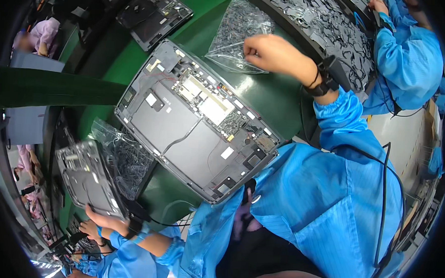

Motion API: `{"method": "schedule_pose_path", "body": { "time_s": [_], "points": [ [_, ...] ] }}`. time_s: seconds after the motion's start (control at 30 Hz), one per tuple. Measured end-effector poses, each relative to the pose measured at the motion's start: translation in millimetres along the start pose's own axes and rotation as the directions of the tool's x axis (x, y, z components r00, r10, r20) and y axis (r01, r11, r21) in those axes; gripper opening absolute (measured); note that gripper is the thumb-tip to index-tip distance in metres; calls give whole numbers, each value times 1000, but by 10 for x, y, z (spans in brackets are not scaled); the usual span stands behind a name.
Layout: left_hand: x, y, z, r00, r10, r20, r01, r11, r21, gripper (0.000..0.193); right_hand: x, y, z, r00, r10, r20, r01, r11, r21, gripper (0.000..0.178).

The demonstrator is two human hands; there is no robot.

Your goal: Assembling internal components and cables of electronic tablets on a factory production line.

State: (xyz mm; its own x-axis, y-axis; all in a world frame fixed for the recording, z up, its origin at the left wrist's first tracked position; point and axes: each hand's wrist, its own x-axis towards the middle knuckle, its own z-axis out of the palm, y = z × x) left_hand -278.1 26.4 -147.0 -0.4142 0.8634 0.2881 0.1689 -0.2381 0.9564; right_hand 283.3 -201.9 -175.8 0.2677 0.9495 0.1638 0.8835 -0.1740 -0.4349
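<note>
Clear plastic bag point(239, 33) of small dark parts lies on the green belt point(269, 99), and my right hand point(276, 53) is on its near edge, fingers curled shut, pinching at the plastic. What sits between the fingertips I cannot make out. Just below those fingers lies the opened laptop base point(196, 120), inner side up: grey panel, a pale board near the top, two small white labels on the dark surface. Out at the far lower left, my left hand point(104, 221) grips the lower edge of a second grey cover point(84, 177), fingers closed under it. Between that cover and the laptop base lies another clear bag point(125, 157) of dark bits. Beyond my right-hand fingers runs a dark tray of black scraps point(319, 19), with a co-worker's blue sleeve point(407, 52) over it. Another opened unit point(156, 14) waits further up the belt.
</note>
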Motion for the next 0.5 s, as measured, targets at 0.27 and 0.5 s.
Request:
{"method": "schedule_pose_path", "body": {
  "time_s": [0.27, 0.5],
  "points": [
    [-1463, 804, 291, 817, -519, 252, 576, 756, -310, 39, -374, 43, 154, 975, -94, -202, 112, 990, 81, 14],
    [-1813, 706, 792, 759, -49, 649, -46, 991, 128, 44, -404, 54, 135, 978, -145, -151, 151, 988, 28, 8]
  ]
}}
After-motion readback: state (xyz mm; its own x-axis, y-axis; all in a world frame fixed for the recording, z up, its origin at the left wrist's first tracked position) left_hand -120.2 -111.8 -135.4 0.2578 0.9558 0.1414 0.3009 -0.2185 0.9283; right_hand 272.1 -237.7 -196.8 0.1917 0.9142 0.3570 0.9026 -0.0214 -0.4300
